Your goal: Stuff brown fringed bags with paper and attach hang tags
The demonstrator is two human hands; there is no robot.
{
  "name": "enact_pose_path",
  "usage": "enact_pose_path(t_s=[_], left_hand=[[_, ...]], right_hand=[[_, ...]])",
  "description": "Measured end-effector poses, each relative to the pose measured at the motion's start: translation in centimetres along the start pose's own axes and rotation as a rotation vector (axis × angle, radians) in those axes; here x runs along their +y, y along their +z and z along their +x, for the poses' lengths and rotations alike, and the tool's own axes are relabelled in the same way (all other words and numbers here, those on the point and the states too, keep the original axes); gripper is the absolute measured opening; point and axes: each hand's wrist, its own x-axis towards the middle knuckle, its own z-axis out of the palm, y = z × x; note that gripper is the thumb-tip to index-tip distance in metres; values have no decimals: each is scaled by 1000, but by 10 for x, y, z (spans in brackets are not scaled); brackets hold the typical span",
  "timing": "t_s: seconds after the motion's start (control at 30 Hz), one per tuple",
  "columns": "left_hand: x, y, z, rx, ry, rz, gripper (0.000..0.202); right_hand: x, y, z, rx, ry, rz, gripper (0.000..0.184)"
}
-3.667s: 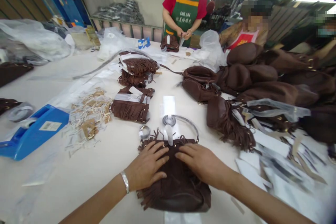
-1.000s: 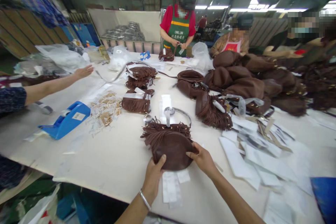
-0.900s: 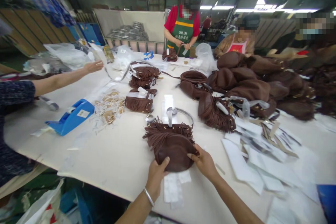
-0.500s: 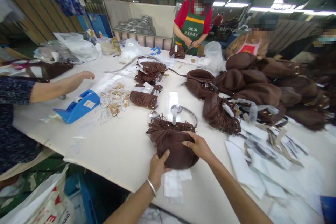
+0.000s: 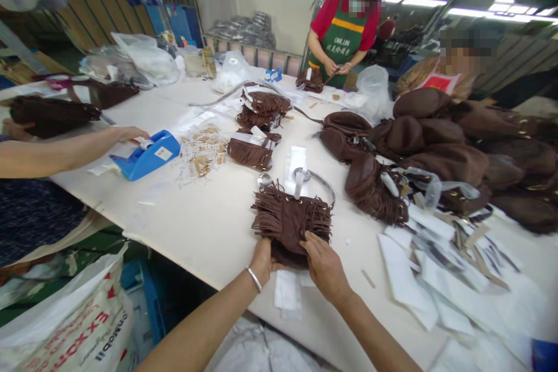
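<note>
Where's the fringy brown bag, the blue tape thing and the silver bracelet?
fringed brown bag [image 5: 291, 218]: head view, on the middle of its fringe.
blue tape dispenser [image 5: 143, 161]: head view, on its blue side wall.
silver bracelet [image 5: 253, 278]: head view, on the band where it crosses the wrist.

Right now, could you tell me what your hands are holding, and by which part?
The brown fringed bag, by its near edge: the left hand grips the left corner, the right hand the right one.

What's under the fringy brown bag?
White paper slips stick out from under the fringed bag at its near edge, on the table. The bag, left hand and right hand cover the rest.
</note>
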Motion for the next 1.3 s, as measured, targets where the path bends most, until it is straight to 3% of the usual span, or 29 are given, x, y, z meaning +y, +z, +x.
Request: enact_pose_path(t_s=[0.2,0.47,0.8,1.13,1.3], left_hand=[[9,-7,-6,-112,-35,-6,41],[9,-7,-9,-90,-20,19,40],[9,-7,-14,-126,-32,39,42],[12,-7,-14,-187,11,138,44],[15,-22,-16,-44,181,409,39]], right_hand=[[-4,9,-16,-50,-38,-4,45],[-5,15,-22,-126,-69,-86,41],[-28,18,-29,-177,-31,-175,65],[-7,42,-34,-56,-98,-412,59],[1,40,-32,-78,-156,-418,58]])
